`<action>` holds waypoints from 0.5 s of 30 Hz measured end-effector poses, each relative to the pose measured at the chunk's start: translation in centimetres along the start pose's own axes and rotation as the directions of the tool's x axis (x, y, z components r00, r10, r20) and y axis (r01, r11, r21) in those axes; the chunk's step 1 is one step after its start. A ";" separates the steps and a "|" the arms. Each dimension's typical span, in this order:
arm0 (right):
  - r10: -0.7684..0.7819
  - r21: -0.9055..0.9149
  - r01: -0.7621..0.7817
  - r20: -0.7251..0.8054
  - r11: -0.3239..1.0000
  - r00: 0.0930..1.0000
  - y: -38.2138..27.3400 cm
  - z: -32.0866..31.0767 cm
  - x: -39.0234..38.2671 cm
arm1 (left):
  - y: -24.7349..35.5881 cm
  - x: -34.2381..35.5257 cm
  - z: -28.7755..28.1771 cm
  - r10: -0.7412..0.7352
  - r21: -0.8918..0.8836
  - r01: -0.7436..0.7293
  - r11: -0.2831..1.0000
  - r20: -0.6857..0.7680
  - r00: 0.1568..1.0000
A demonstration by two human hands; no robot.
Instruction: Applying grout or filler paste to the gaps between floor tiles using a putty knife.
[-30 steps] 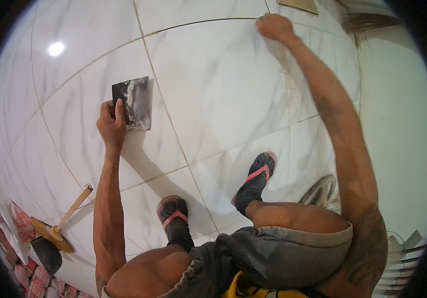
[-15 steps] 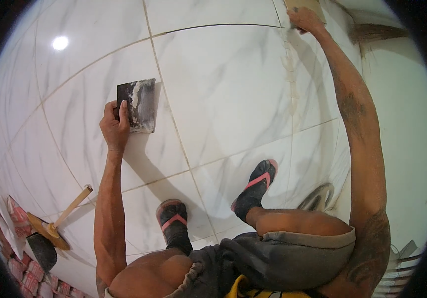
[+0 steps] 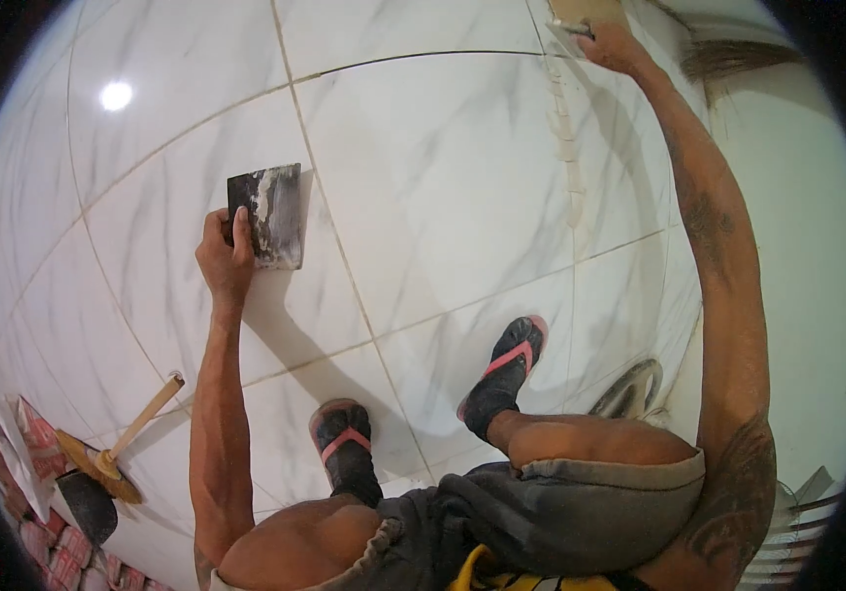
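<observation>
My left hand (image 3: 223, 258) grips a dark, square board (image 3: 275, 217) smeared with pale paste, over the marbled white floor tiles (image 3: 423, 177). My right hand (image 3: 610, 44) is up at the top right, closed on a small tool (image 3: 571, 30), probably a narrow blade, beside a beige square piece (image 3: 581, 10). A beige smear (image 3: 566, 138) runs along a tile joint below that hand, and a thin dark line follows the joint at the top. My two feet, in dark socks and pink flip-flops, stand on the tiles.
A broom (image 3: 108, 458) with a dark scoop (image 3: 88, 507) lies at lower left beside red-and-white packages (image 3: 68, 552). A pale wall (image 3: 787, 246) runs along the right, with bristles (image 3: 738, 59) at the top and a round metal object (image 3: 630, 384) near my right foot.
My right hand has moved right from the top joint to beside the beige piece, then slightly back left, turning so the tool shows. My left hand and board have shifted only slightly.
</observation>
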State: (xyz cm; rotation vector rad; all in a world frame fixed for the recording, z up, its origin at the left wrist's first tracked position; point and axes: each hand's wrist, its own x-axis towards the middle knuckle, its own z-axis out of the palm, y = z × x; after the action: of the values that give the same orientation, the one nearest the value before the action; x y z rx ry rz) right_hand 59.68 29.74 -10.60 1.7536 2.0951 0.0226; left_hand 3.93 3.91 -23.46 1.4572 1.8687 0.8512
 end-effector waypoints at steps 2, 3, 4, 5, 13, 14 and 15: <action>-0.020 -0.057 0.019 -0.009 0.998 1.000 -0.1 1.4 -1.4 | 0.2 0.0 0.2 -0.001 -0.034 0.001 0.999 -0.001 1.000; -0.081 0.025 0.083 -0.051 0.996 0.995 0.8 2.3 -2.2 | 0.5 0.0 0.5 -0.006 -0.073 0.006 0.997 0.003 1.000; -0.137 0.106 0.147 -0.097 0.984 0.986 1.8 3.0 -3.0 | 0.8 0.1 0.8 -0.002 -0.081 0.003 0.997 0.017 1.000; -0.083 0.177 0.068 0.080 0.982 0.993 -1.5 3.0 -3.3 | 0.1 -0.2 -0.2 0.005 -0.051 -0.005 0.999 -0.004 1.000; -0.301 0.212 0.301 -0.031 0.930 0.953 -1.4 4.9 -8.0 | 0.4 -0.2 0.6 0.038 -0.025 -0.038 0.999 -0.023 0.999; -0.346 0.214 0.340 -0.014 0.916 0.938 -1.7 4.7 -9.1 | 0.4 -0.1 0.4 0.040 -0.013 -0.040 0.999 -0.020 0.999; -0.396 0.296 0.424 -0.152 0.856 0.905 -2.4 4.8 -10.9 | 0.4 -0.1 0.4 0.047 -0.013 -0.047 0.999 -0.014 0.999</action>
State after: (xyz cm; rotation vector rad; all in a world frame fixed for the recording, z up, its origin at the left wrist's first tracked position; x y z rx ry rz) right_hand 60.30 17.80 -12.41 1.4430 2.6190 -0.3966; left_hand 4.47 3.95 -23.43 1.4957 1.8422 0.8961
